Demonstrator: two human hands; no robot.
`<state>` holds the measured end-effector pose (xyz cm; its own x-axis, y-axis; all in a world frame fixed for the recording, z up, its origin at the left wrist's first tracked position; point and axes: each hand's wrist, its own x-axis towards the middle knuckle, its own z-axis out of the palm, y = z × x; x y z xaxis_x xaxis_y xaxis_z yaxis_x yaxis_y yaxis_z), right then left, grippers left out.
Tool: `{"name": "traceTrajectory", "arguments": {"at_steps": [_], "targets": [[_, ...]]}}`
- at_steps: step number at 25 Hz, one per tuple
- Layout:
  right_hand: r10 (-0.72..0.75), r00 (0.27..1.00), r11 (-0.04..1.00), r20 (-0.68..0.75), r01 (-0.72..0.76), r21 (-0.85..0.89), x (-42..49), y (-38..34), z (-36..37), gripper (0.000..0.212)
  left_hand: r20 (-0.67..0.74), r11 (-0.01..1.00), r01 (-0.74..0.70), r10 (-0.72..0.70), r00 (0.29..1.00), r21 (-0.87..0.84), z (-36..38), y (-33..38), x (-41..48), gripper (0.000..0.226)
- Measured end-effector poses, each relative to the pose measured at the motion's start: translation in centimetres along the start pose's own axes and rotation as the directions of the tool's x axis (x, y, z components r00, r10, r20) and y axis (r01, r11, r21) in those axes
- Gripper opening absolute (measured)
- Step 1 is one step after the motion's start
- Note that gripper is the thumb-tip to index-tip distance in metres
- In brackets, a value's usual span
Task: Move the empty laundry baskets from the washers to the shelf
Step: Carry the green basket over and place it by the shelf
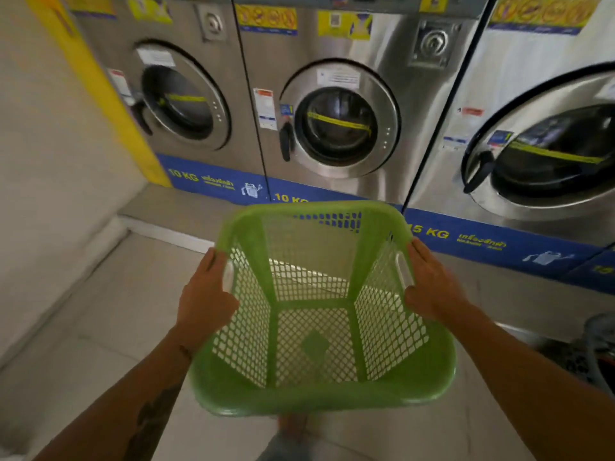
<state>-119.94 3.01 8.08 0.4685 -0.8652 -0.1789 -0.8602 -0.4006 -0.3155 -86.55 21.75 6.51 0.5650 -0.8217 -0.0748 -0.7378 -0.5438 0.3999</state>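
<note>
A green plastic laundry basket (299,399) with lattice walls hangs in front of me above the tiled floor, empty inside. My left hand (204,297) grips its left handle slot and my right hand (432,287) grips the right one. The basket tilts slightly, its far rim toward the middle washer (336,128). No shelf is in view.
Three steel front-loading washers line the back: a left washer (179,94), the middle one and a larger right washer (549,151), all doors closed, on a raised step (173,211). A wall (50,144) stands at the left. Another basket's rim (599,347) shows at right.
</note>
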Motion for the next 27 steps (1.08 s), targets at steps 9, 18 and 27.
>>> {"name": "traceTrajectory", "arguments": {"at_steps": [9,18,27], "targets": [[-0.491,0.869,0.867,0.070,0.494,-0.056,-6.8,-19.7,0.6,0.096,-0.317,0.914,0.403,-0.397,0.861,-0.051,-12.2,-12.8,-23.4,0.090],[-0.805,0.581,0.577,0.121,0.814,-0.067,-24.5,-45.4,10.4,0.092,-0.529,0.746,0.655,-0.608,0.592,-0.124,-20.5,-30.5,-51.1,0.082],[-0.913,0.365,0.370,0.185,0.929,-0.005,-45.1,-68.5,21.0,0.082,-0.640,0.578,0.798,-0.682,0.355,-0.172,-28.0,-48.5,-73.9,0.089]]}}
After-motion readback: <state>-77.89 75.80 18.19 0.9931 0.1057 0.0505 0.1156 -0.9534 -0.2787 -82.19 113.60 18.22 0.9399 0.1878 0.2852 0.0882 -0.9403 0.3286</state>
